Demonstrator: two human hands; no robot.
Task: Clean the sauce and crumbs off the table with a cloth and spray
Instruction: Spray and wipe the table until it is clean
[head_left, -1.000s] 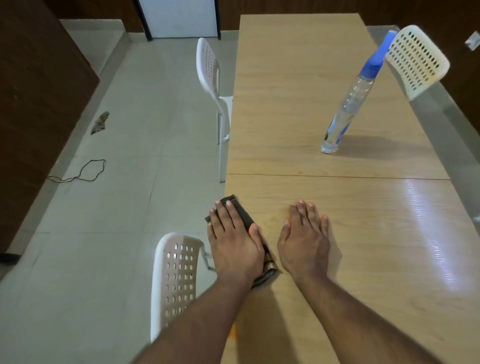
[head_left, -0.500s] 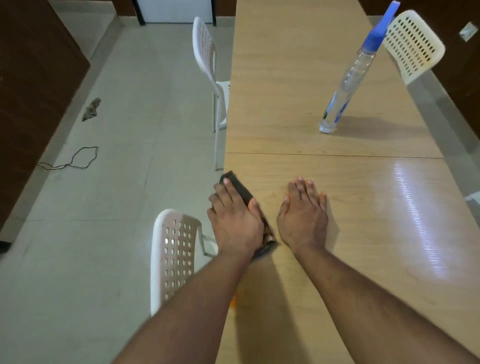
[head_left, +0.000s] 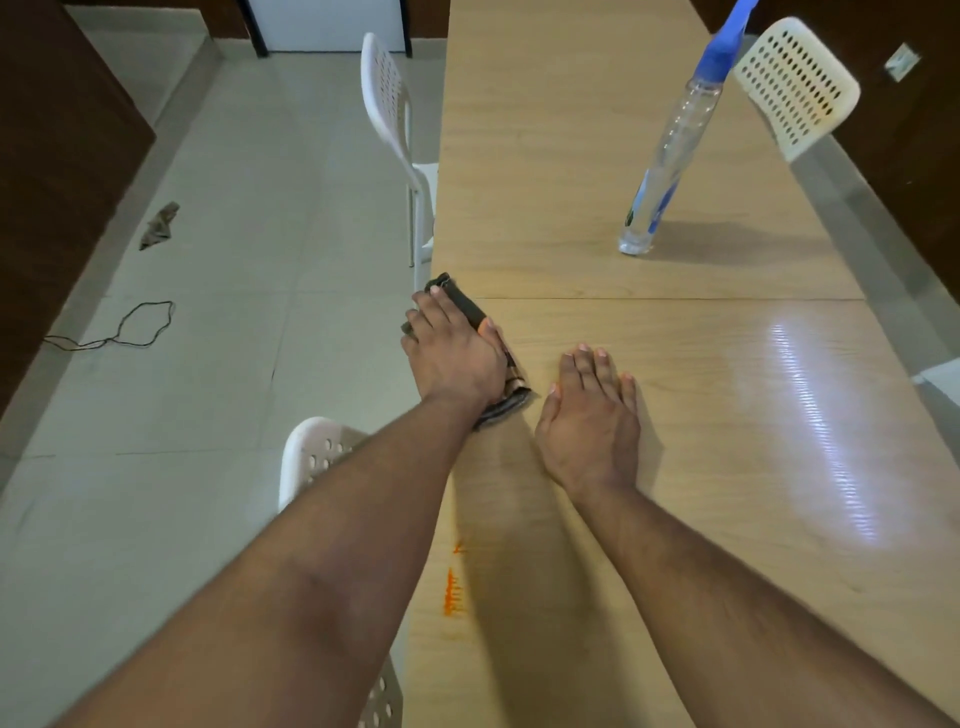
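Note:
My left hand (head_left: 454, 358) lies palm down on a dark folded cloth (head_left: 465, 306) at the left edge of the light wooden table (head_left: 727, 467), pressing it to the surface. Most of the cloth is hidden under the hand; its far end and a striped near corner stick out. Beside it, my right hand (head_left: 592, 415) rests flat on the bare tabletop with fingers together and holds nothing. Orange sauce streaks (head_left: 453, 592) mark the table edge closer to me, next to my left forearm. A clear spray bottle (head_left: 670, 156) with a blue head stands farther away on the right.
A white perforated chair (head_left: 322, 457) is tucked in below my left arm, another chair (head_left: 389, 114) stands farther along the left side, and a third chair (head_left: 795, 88) is at the right. On the tiled floor lie a black cord (head_left: 135, 322) and a crumpled rag (head_left: 161, 226).
My left hand has slid the cloth away from me along the table's left edge. The right hand stays flat. The orange streaks near me have come into view.

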